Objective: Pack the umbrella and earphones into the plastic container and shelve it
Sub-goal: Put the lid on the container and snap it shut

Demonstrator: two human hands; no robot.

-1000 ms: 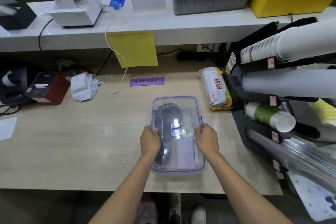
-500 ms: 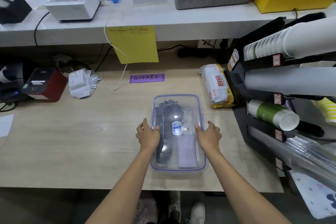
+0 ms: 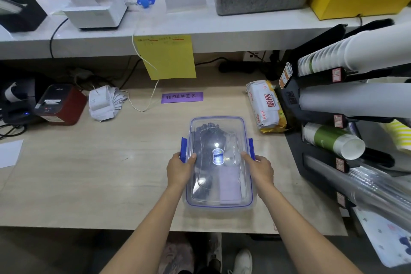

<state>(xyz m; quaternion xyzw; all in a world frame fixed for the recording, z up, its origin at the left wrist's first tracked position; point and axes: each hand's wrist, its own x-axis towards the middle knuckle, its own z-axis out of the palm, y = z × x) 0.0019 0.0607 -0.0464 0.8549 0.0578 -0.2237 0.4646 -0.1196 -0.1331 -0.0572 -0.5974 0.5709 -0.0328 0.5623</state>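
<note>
A clear plastic container [image 3: 219, 203] with a blue-edged lid lies on the wooden counter in front of me. Through the lid I see a dark folded umbrella [image 3: 205, 140] on the left and a pale purple case [image 3: 229, 187] at the lower right; thin white earphone wire shows near it. Blue side latches [image 3: 183, 149] stick out on both long sides. My left hand [image 3: 179, 170] grips the left edge at the latch, thumb on the lid. My right hand [image 3: 260, 169] grips the right edge the same way.
A white-and-yellow paper pack [image 3: 265, 107] lies right of the container. A black cup rack [image 3: 347, 118] fills the right side. A red label printer [image 3: 60, 104] and a heap of receipts [image 3: 104, 104] sit at the left. A white shelf [image 3: 200, 31] runs above.
The blue side latches now stand out from the container's sides where they were not seen before. Both hands shifted from pressing the lid to holding the edges at the latches.
</note>
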